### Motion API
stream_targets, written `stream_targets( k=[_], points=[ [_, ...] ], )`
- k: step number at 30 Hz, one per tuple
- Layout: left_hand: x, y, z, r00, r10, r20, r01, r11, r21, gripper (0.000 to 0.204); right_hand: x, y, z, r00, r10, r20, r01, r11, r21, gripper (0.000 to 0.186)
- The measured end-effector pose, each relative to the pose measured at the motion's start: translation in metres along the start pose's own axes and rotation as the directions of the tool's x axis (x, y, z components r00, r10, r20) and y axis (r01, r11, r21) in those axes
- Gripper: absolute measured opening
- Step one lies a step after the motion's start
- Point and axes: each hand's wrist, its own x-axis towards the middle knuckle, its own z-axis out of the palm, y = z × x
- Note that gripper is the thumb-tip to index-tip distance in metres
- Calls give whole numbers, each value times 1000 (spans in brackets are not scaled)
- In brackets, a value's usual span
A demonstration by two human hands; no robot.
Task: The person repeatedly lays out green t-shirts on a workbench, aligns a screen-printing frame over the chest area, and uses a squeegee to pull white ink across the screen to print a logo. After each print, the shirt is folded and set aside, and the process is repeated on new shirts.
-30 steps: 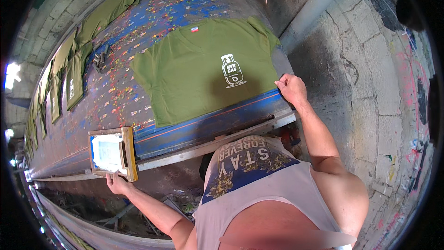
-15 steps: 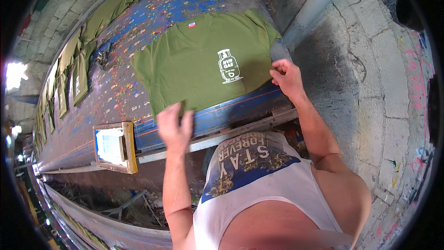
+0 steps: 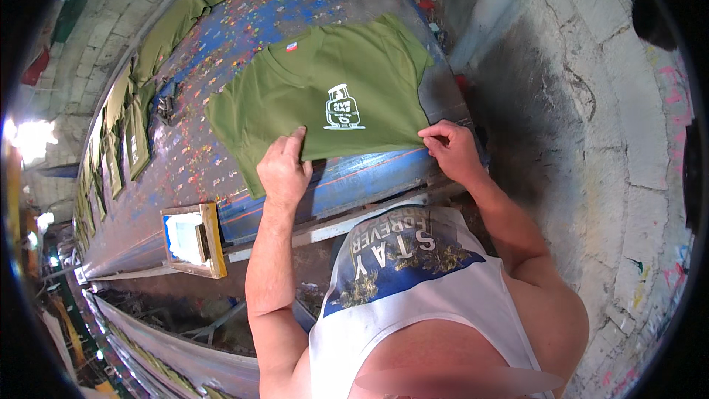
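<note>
An olive green T-shirt [image 3: 369, 59] with a white gas-cylinder print lies spread on a paint-stained table, its collar turned away from me. My right hand [image 3: 452, 151] pinches the shirt's near right corner between thumb and fingers. At the lower edge further left, my left hand [image 3: 284, 171] has its fingers closed over the cloth, the index finger lying on top. Fabric hangs a little past the left hand toward the table's near edge. The ends of my left fingers are partly hidden.
A wood-framed printing screen [image 3: 214, 244] with white and blue inside rests at the table's near edge, left of me. More green shirts [image 3: 136, 129] hang along the far side. Colourful specks dot the table [image 3: 199, 118]. A pole [image 3: 495, 11] and block wall [image 3: 591, 140] stand right.
Both hands have come onto the shirt's near edge and closed on it; the left moved up, the right in toward the corner. The shirt's lower edge is drawn straighter.
</note>
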Motion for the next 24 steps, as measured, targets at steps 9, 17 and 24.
stream_targets(
  k=[9,17,24],
  points=[
    [-50,-9,32,957,201,211,-228,967,110,52,-13,20,3,987,-150,63,161,958,-236,17],
    [-58,-12,41,972,182,152,-194,979,65,56,-17,6,5,945,-285,160,324,755,-571,21],
    [-56,-13,38,971,178,160,-185,982,31,56,-8,-19,9,703,-613,361,687,454,-567,16]
  ],
)
